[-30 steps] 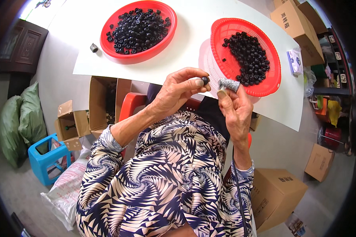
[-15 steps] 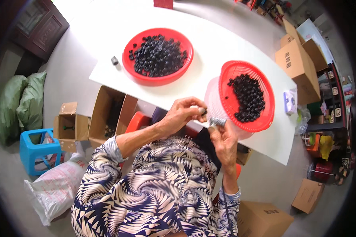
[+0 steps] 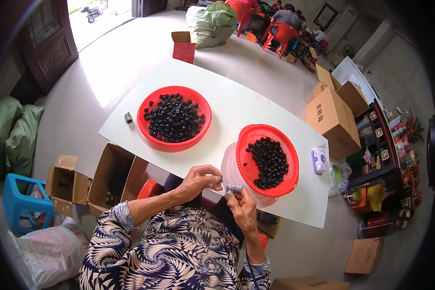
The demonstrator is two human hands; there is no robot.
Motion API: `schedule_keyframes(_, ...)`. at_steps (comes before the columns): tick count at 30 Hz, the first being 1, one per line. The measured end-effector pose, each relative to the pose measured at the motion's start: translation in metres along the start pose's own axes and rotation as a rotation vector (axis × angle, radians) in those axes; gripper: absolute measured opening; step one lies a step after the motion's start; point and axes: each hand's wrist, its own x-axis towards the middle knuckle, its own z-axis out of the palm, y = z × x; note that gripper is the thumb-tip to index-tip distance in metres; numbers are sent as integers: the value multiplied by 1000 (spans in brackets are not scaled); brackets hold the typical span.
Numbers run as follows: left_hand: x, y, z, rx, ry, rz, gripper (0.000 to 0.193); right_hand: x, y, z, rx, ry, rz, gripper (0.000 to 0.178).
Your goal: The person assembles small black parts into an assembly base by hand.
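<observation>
Right hand has a grey speckled cylinder gripped between thumb and fingers. Left hand is pinched tight just beside it, maybe on something tiny, can't make out what. Both are by the red mesh basket of black beads, near edge of the white table. My guess: fitting a small piece to the cylinder, so next needs careful lining-up of both hands imo.
</observation>
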Motion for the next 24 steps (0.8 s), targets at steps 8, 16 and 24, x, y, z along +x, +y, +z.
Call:
schedule_keyframes(8,7,-6,5,8,47,-70,19,1,-1,-7,-42,5,-1,19)
schedule_keyframes(16,-7,-5,2,68,-12,-53,15,-5,-2,-3,-63,-19,34,22)
schedule_keyframes(24,-5,7,4,269,38,-39,20,-2,0,-3,51,-24,25,21)
